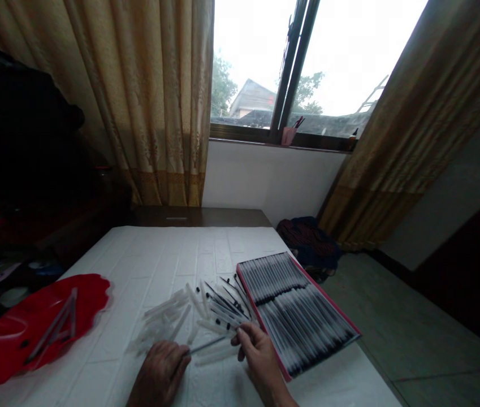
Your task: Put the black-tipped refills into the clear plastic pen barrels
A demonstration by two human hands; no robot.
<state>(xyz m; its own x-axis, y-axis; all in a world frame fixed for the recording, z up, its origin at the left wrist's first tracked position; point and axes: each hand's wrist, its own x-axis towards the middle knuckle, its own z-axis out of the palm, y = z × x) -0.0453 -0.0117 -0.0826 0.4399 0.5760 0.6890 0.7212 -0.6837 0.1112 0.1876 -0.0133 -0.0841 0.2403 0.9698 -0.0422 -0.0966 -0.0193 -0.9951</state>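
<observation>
Between my two hands a thin pen (pixel 209 343) lies slantwise, low over the table. My left hand (pixel 161 370) has its fingers closed on the pen's left end. The fingertips of my right hand (pixel 259 356) pinch the other end, whose tip they hide. Just beyond my hands is a loose heap of translucent pen barrels (pixel 165 311), with thin dark refills (pixel 228 302) and small black caps (pixel 217 322) among them. To the right of my right hand, a shallow pink-edged box (pixel 324 294) holds two rows of pens laid side by side.
A red scalloped tray (pixel 89 288) with a few clear tubes stands on the left of the white table (pixel 138 254). Dark cluttered furniture flanks the table's left side. Behind are curtains (pixel 159 102), a window, and a pink cup (pixel 288 135) on the sill. Dark cloth (pixel 311 240) lies beyond the right corner.
</observation>
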